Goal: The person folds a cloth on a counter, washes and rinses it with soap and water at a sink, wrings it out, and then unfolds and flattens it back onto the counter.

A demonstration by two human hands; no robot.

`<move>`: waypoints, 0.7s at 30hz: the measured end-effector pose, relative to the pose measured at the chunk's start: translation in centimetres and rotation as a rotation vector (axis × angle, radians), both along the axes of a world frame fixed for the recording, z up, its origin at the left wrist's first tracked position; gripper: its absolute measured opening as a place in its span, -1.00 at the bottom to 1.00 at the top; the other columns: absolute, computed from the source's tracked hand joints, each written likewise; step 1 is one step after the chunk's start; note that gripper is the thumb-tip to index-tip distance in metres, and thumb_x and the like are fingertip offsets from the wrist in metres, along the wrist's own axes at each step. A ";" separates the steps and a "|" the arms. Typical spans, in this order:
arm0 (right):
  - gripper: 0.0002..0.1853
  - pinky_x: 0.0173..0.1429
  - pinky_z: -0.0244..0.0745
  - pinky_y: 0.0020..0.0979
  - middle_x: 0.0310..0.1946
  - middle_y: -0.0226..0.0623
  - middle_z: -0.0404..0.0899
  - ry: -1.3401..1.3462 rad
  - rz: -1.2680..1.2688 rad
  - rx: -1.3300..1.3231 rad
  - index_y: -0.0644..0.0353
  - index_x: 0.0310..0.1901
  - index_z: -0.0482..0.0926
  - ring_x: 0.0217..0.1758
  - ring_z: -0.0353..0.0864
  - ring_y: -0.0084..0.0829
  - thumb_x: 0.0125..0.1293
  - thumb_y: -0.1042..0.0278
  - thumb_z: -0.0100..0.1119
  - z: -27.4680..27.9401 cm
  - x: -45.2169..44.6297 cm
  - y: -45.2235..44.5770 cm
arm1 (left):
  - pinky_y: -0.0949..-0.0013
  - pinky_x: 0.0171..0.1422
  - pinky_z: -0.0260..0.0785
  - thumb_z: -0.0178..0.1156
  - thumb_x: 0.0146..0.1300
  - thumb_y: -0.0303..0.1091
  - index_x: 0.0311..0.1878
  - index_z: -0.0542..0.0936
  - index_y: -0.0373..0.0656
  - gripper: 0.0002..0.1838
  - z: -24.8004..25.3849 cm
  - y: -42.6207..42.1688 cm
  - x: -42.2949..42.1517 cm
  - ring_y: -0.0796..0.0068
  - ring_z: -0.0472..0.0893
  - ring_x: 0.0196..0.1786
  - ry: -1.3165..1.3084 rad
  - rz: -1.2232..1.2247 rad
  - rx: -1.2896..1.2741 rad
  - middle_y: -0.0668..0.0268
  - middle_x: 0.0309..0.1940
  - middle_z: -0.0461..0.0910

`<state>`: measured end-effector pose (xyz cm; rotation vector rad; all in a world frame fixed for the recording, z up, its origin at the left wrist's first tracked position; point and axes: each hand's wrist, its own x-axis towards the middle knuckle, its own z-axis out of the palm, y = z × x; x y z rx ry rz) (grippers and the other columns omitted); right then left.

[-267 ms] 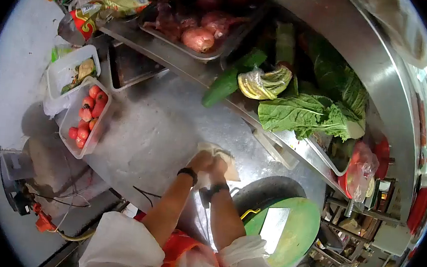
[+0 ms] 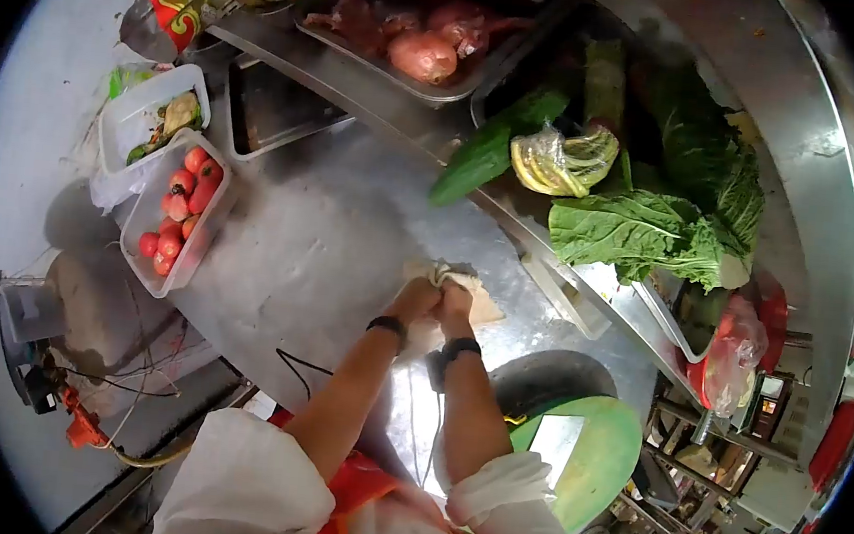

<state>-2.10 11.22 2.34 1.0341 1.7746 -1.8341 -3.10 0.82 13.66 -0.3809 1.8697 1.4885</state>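
Note:
Both hands are together on a pale cloth (image 2: pixel 484 310) that lies on the steel counter (image 2: pixel 300 227). My left hand (image 2: pixel 414 298) is closed on the cloth's near left part, with a dark band at the wrist. Close beside it, my right hand (image 2: pixel 455 304) also grips the cloth, its wrist banded too. Part of the cloth bunches up just beyond the fingers, and the fingertips are mostly hidden.
A round green cutting board (image 2: pixel 598 451) bearing a broad metal blade (image 2: pixel 555 446) is at my right. Tomatoes (image 2: pixel 183 210) fill a plastic tub on the left. Along the raised shelf lie a cucumber (image 2: pixel 496 150), leafy greens (image 2: pixel 641 229) and a tray (image 2: pixel 431 89). A black cable (image 2: pixel 291 362) hangs nearby.
The view has shifted a little, so the shelf items appear farther right. My hands, still on the cloth, are slightly farther forward, and the cloth is bunched differently.

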 end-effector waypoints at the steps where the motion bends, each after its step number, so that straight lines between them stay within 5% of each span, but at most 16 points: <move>1: -0.75 -0.24 0.44 -0.38 -0.37 -0.22 0.52 0.027 0.214 0.216 0.31 -0.29 0.52 -0.31 0.53 -0.35 0.02 0.35 0.02 -0.6 -0.5 0.4 | 0.42 -0.47 0.31 0.00 0.02 -0.40 -0.49 0.58 -0.26 -0.81 0.6 0.0 -0.1 0.42 0.53 -0.56 -0.028 0.133 0.129 0.05 -0.60 0.53; 2: -0.79 -0.28 0.44 -0.38 -0.39 -0.22 0.51 0.126 0.043 0.019 0.31 -0.33 0.52 -0.35 0.52 -0.34 0.00 0.39 0.03 1.1 -0.5 0.2 | 0.42 -0.47 0.31 0.00 0.02 -0.40 -0.49 0.58 -0.26 -0.81 -1.3 -0.2 -0.4 0.42 0.53 -0.56 -0.031 0.136 0.126 0.05 -0.60 0.53; 3: -0.81 -0.30 0.43 -0.37 -0.40 -0.23 0.50 0.051 0.160 0.067 0.31 -0.35 0.52 -0.37 0.51 -0.34 0.02 0.42 0.01 -0.8 -1.4 0.8 | 0.40 -0.45 0.32 0.00 0.01 -0.39 -0.48 0.58 -0.28 -0.80 -3.8 -0.7 -0.6 0.40 0.54 -0.52 0.285 -0.253 -0.031 0.05 -0.58 0.54; 5: -0.84 -0.38 0.44 -0.35 -0.43 -0.24 0.49 0.040 -0.072 -0.290 0.28 -0.36 0.52 -0.41 0.51 -0.32 0.03 0.44 0.00 -1.8 -1.6 0.8 | 0.39 -0.43 0.32 0.00 0.01 -0.38 -0.48 0.57 -0.29 -0.80 -4.8 -0.8 -0.4 0.39 0.55 -0.49 0.582 -0.643 -0.186 0.04 -0.56 0.55; 7: -0.87 -0.44 0.43 -0.32 -0.45 -0.25 0.48 0.285 0.246 0.059 0.25 -0.39 0.52 -0.43 0.52 -0.30 0.03 0.46 -0.02 -3.6 -2.2 1.0 | 0.34 -0.37 0.35 0.02 0.00 -0.35 -0.50 0.58 -0.27 -0.80 -5.2 0.3 -0.7 0.33 0.58 -0.42 0.035 0.023 -0.110 0.04 -0.52 0.57; 11: -0.89 -0.59 0.37 -0.33 -0.51 -0.26 0.46 -0.074 0.032 -0.187 0.22 -0.44 0.48 -0.54 0.50 -0.33 0.05 0.44 -0.05 -0.6 -2.9 0.4 | 0.30 -0.32 0.36 0.03 -0.01 -0.32 -0.51 0.58 -0.27 -0.77 -8.4 0.9 -0.7 0.26 0.59 -0.37 0.165 -0.009 -0.131 0.02 -0.47 0.57; 13: -0.76 -0.39 0.36 -0.28 -0.57 -0.12 0.51 0.292 0.460 0.348 0.31 -0.51 0.49 -0.48 0.51 -0.30 0.03 0.30 -0.11 -3.0 -2.7 0.8 | 0.27 -0.35 0.36 0.02 -0.05 -0.33 -0.52 0.57 -0.31 -0.77 -13.1 1.9 -0.8 0.25 0.58 -0.43 0.296 -0.045 -0.250 0.00 -0.54 0.55; 14: -0.90 -0.75 0.21 -0.36 -0.65 -0.29 0.41 -0.055 -0.113 -0.242 0.19 -0.50 0.45 -0.72 0.39 -0.38 0.04 0.40 -0.06 -0.8 -3.2 0.7 | 0.25 -0.36 0.36 0.02 -0.07 -0.34 -0.53 0.56 -0.34 -0.77 -14.4 1.9 -0.7 0.24 0.58 -0.46 0.362 -0.065 -0.310 -0.01 -0.57 0.55; 17: -0.89 -0.76 0.20 -0.38 -0.70 -0.31 0.38 0.071 -0.060 -0.171 0.20 -0.54 0.43 -0.78 0.34 -0.39 0.02 0.39 -0.06 4.3 -2.3 -0.3 | 0.27 -0.44 0.35 0.03 -0.09 -0.37 -0.56 0.54 -0.36 -0.78 -11.0 0.3 -0.5 0.30 0.56 -0.55 0.443 -0.030 -0.059 0.04 -0.65 0.53; 18: -0.87 -0.76 0.20 -0.40 -0.72 -0.32 0.35 0.173 -0.033 -0.165 0.23 -0.56 0.42 -0.80 0.33 -0.40 0.01 0.39 -0.07 5.1 -1.9 -0.4 | 0.36 -0.56 0.25 0.04 0.01 -0.38 -0.59 0.51 -0.38 -0.77 -14.5 -0.5 -0.4 0.52 0.45 -0.62 0.355 0.043 0.308 0.22 -0.66 0.50; 21: -0.86 -0.76 0.22 -0.39 -0.74 -0.34 0.34 0.155 -0.162 -0.123 0.24 -0.57 0.40 -0.79 0.34 -0.39 0.01 0.38 -0.07 4.2 -0.3 -0.6 | 0.41 -0.64 0.18 0.03 0.01 -0.41 -0.60 0.50 -0.32 -0.81 -7.4 0.0 0.4 0.57 0.41 -0.66 -0.036 0.148 0.303 0.27 -0.68 0.46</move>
